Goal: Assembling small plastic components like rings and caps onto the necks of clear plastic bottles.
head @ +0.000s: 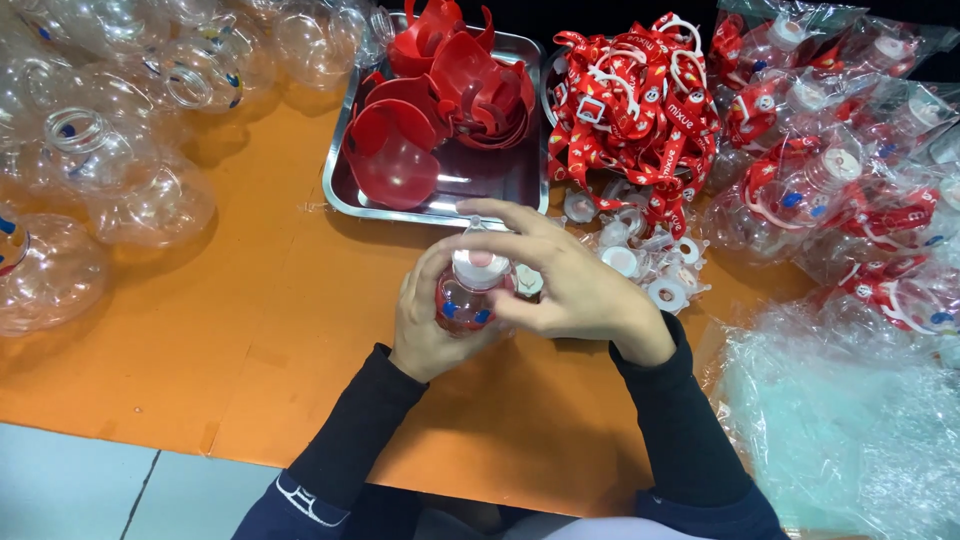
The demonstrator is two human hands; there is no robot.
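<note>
My left hand [428, 322] cups a small round clear bottle [463, 303] with a red inner part and blue dots, holding it upright over the orange table [250, 340]. My right hand [560, 280] reaches over it from the right, fingers curled on the white cap [479, 266] at the bottle's top. Both forearms wear black sleeves.
A metal tray [340, 195] of red plastic shells sits behind the hands. A heap of red printed straps [630, 110] lies to its right, with several white caps [650, 275] below. Clear empty bottles [110, 150] pile up left; bagged finished bottles [850, 170] and plastic wrap [840, 420] right.
</note>
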